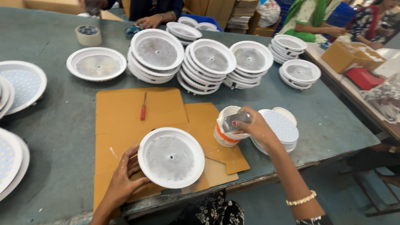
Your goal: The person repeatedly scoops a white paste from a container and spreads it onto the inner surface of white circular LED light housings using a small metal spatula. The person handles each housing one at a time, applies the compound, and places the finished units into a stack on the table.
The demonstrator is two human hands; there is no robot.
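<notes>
between the two hands, at the near table edge (296, 162), a round white lamp housing (171, 157) is laid face down on flattened brown cardboard (137, 109), its rim just short of the drop. open cardboard is left beyond the left hand, broken only by a red-handled screwdriver (143, 106). bare green table is seen further out, up to stacked white housings (206, 63). left of the left hand, white led panels (2, 158) are spread to the table's side.

left hand (124, 179): fingers spread fairly wide, curled against the housing's left rim, which is touched and steadied, not enclosed.

right hand (255, 127): closed narrow on a small grey flat piece (236, 120), held over a white tub with an orange band (226, 129). just right of this hand, a low stack of white dotted discs (282, 127) is set near the table edge.

across the table, another person's hand (150, 21) is rested on the surface.
</notes>
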